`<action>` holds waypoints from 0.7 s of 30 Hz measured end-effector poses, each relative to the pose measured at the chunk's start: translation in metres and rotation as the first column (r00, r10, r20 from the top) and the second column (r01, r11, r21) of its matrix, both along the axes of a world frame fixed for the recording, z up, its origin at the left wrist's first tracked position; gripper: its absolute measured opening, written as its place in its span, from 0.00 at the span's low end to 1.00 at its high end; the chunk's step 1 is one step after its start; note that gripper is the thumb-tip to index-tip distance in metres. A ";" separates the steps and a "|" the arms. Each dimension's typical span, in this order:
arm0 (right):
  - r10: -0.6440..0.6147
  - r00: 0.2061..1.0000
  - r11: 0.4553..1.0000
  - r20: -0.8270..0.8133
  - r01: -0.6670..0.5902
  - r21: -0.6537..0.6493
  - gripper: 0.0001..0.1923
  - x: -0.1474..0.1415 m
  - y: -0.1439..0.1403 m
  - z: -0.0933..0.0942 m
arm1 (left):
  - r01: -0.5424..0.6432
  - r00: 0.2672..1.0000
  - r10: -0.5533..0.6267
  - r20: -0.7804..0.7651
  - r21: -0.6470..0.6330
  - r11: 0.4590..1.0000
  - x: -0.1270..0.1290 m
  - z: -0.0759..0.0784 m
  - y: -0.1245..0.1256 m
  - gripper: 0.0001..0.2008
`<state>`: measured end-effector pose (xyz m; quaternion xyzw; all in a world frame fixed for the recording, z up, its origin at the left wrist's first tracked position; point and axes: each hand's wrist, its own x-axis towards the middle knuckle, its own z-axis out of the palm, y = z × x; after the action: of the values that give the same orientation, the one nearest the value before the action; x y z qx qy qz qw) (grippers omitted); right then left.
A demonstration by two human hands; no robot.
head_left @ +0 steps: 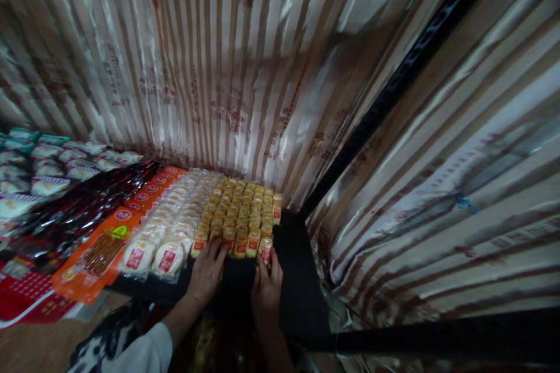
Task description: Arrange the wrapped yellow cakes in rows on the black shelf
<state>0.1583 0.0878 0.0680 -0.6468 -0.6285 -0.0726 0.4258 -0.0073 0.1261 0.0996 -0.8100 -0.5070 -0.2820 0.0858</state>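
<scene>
Right hand [268,282]: grip pinching small yellow packet [265,249], right end of front row [240,243], on black desk [301,280] | left hand [209,268]: grip against same row, cannot tell if holding | clear wrappers [164,275] contain pale round snacks [139,255]; orange packet [79,277] shows brown sticks [104,252]

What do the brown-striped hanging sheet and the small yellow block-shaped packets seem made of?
Brown-striped hanging sheet: likely glossy plastic film, as bright streaks follow its folds. Small yellow packets: perhaps slightly shiny plastic wrap, from faint glints.

A black table [301,285] bears yellow packets [240,210], wrapped discs [170,259] and orange packs [90,265].
</scene>
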 end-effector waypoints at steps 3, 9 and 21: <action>0.023 0.998 1.000 -0.056 -0.024 -0.010 0.19 0.003 0.008 0.000 | 0.004 1.000 -0.004 -0.001 0.006 1.000 0.000 -0.002 0.001 0.17; 0.052 0.991 0.998 -0.123 -0.056 -0.031 0.20 0.008 0.019 0.003 | 0.018 1.000 -0.018 -0.012 0.018 1.000 -0.001 -0.005 0.001 0.18; 0.069 0.994 0.998 -0.089 -0.070 -0.004 0.20 0.013 0.027 -0.005 | 0.007 1.000 -0.006 -0.018 0.051 0.999 0.000 -0.007 0.002 0.19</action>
<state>0.1712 0.1145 0.0629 -0.6285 -0.6314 -0.0269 0.4534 -0.0076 0.1282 0.0929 -0.8115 -0.4964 -0.2879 0.1098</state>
